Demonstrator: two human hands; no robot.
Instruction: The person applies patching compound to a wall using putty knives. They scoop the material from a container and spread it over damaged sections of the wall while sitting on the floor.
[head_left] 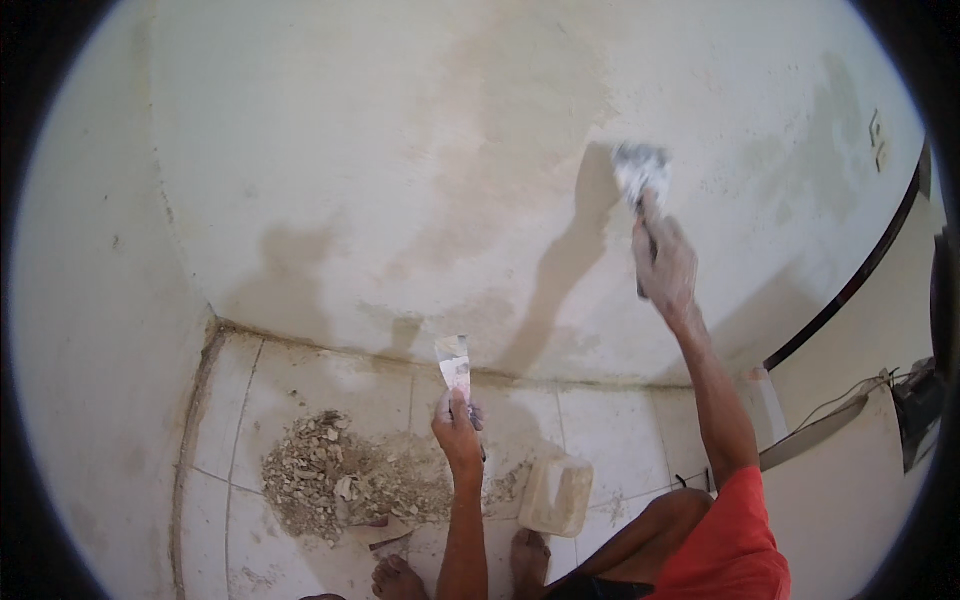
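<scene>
My right hand (668, 262) is closed round the handle of a wide putty knife (641, 172), its blade smeared with white paste and a little blurred. That blade is up at the wall (400, 130); whether it touches the surface I cannot tell. Lower down, over the floor, my left hand (459, 428) grips a narrower putty knife (454, 362) with its blade pointing up. White and pinkish paste coats part of this blade. Damp-looking grey and tan patches mark the wall in front of me.
A heap of rubble (325, 475) lies on the tiled floor (620, 425) at left. A dusty plastic container (556, 494) stands by my right foot. At the right are a white panel (850, 500), a cable (835, 408) and a dark object (920, 405).
</scene>
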